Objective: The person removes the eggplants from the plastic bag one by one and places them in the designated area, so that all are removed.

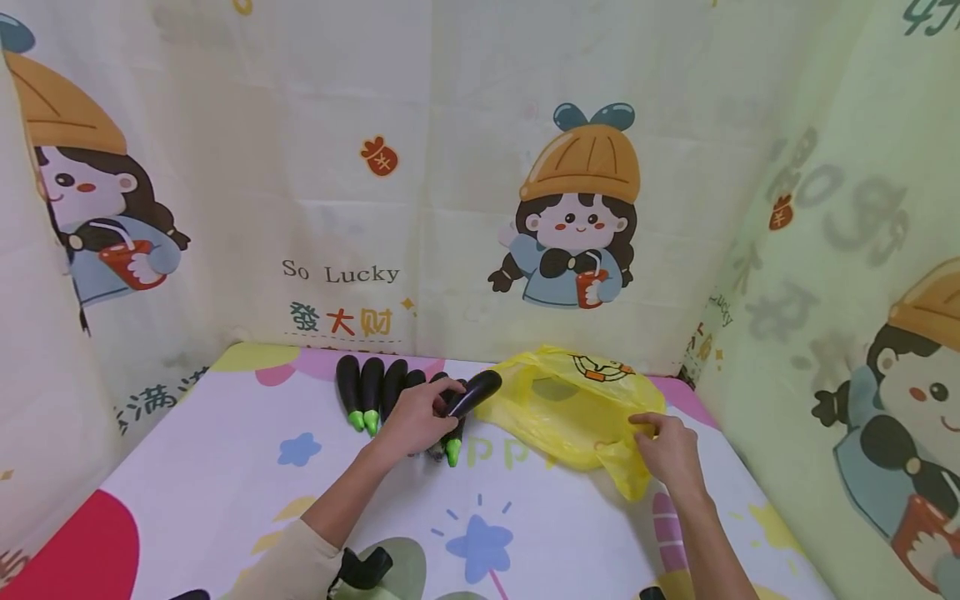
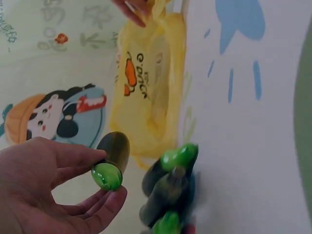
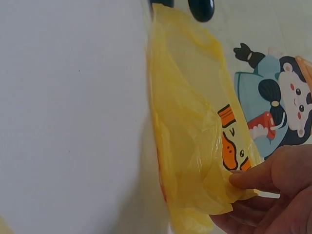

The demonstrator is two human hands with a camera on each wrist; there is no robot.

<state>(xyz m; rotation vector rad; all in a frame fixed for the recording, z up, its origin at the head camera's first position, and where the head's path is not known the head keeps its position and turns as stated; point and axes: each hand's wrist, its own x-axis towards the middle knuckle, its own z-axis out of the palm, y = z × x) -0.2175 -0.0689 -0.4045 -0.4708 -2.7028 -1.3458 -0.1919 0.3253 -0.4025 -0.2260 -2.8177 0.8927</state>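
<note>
My left hand (image 1: 422, 419) pinches a dark purple eggplant (image 1: 476, 392) by its stem end, lifted above the others. In the left wrist view its green cap (image 2: 107, 176) sits between thumb and fingers. Several more eggplants (image 1: 371, 390) lie side by side on the table below and left of this hand, partly hidden by it. A yellow plastic bag (image 1: 536, 417) lies spread on the right, its mouth gaping. My right hand (image 1: 670, 450) pinches the bag's right edge; in the right wrist view the thumb presses the thin plastic (image 3: 209, 190) against the fingers.
The table (image 1: 360, 500) has a white cover printed with stars and colored shapes. Printed cloth (image 1: 450, 233) stands behind it and along both sides. A dark strapped object (image 1: 363, 568) shows by the left sleeve.
</note>
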